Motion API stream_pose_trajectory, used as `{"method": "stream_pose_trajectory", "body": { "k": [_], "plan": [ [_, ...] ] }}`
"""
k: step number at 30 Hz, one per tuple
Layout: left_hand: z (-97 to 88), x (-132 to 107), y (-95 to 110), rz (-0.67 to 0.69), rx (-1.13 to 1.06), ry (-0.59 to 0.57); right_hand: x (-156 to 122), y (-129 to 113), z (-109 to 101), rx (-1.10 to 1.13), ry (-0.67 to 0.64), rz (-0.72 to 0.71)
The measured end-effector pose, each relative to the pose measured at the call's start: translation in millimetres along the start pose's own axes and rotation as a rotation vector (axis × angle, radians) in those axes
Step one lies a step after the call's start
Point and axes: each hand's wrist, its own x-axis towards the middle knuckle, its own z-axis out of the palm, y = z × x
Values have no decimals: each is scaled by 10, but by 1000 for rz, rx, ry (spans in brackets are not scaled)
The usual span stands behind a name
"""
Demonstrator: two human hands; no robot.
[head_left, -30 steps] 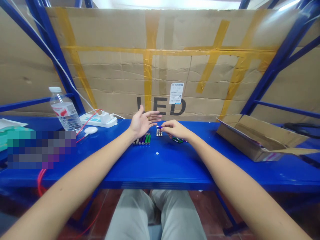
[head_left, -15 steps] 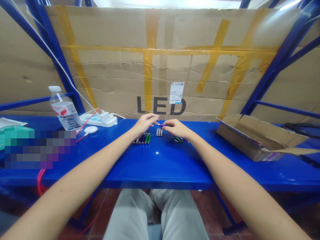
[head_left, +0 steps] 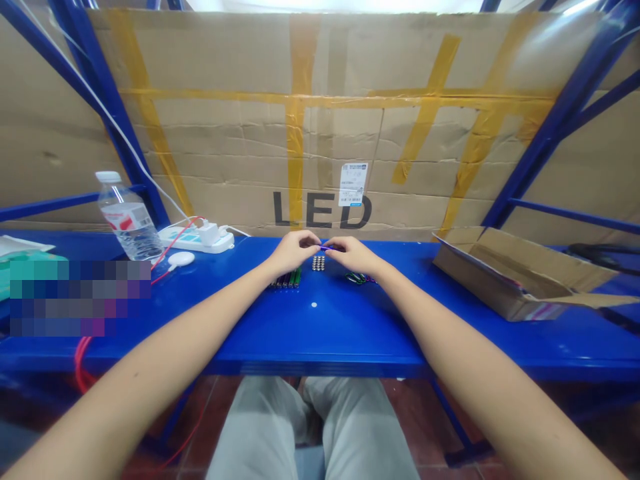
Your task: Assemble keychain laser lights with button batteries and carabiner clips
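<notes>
My left hand (head_left: 291, 250) and my right hand (head_left: 353, 254) meet above the far middle of the blue table (head_left: 320, 327). Between their pinched fingertips is a small purple tube (head_left: 326, 248), held at both ends. Under my left hand lies a row of small green and purple tubes (head_left: 288, 279). A cluster of little silver cylinders (head_left: 318, 263) stands just below the fingertips. Green and purple clips (head_left: 358, 278) lie under my right wrist. A tiny white dot (head_left: 313, 305) sits nearer to me on the table.
An open cardboard box (head_left: 515, 273) lies at the right. At the left stand a water bottle (head_left: 127, 219), a white power strip (head_left: 197, 237) with red and white cables, and a white puck (head_left: 181, 259). A cardboard wall marked LED backs the table.
My left hand, open and palm up a second ago, has turned over and closed onto the end of the purple tube that my right hand was holding.
</notes>
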Motion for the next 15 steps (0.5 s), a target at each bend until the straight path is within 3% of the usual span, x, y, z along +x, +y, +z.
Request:
{"method": "stream_pose_trajectory", "body": {
  "k": [3,9,15],
  "plan": [
    [-33,74,-79,1,4,47,50,53,11,31,52,44],
    [-113,194,-231,-41,13,130,215,283,44,303,163,109],
    [-133,271,-342,-35,91,123,296,437,59,329,263,139]
  ]
}}
